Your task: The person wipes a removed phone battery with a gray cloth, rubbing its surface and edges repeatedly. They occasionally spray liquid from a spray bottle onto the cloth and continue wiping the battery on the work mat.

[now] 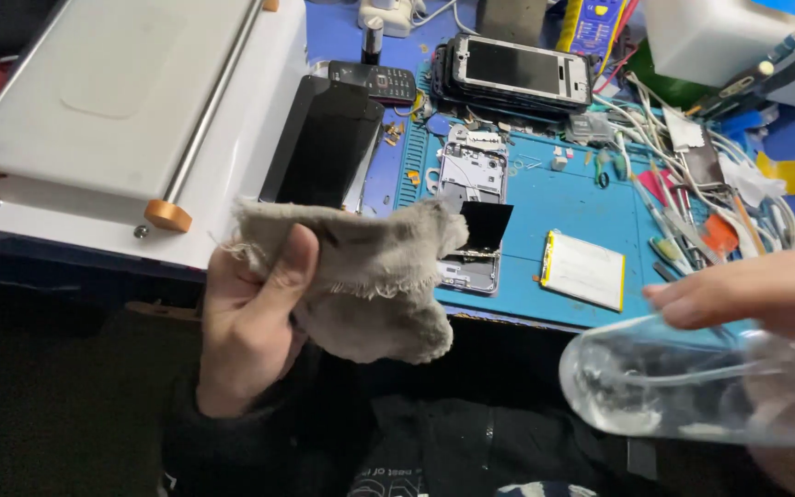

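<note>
The left hand [250,322] holds a frayed grey cloth [370,276] in a closed grip: the thumb presses the fabric against the curled fingers, and the loose bulk of the cloth hangs free to the right, exposed as a working face. The right hand [756,294] wraps a clear plastic bottle [674,387], fingers folded over its upper side; the bottle lies nearly level with its rounded end turned toward the cloth (motion blur hides the finer contact). Cloth and bottle are near each other but apart, both held above the lap, short of the counter edge.

Behind the cloth, on the blue mat [581,202], lies an opened phone chassis [471,198] with a dark panel [485,225] tilted up from it. A flat white battery pack [583,269] rests just beside it on the right. A dark screen panel [328,143] leans at the mat's left edge against the white flat-bed machine [112,101]. A stack of phones [512,74] sits at the rear, and a tangle of cables and hand tools [710,193] occupies the right side, within reach of the right hand.
</note>
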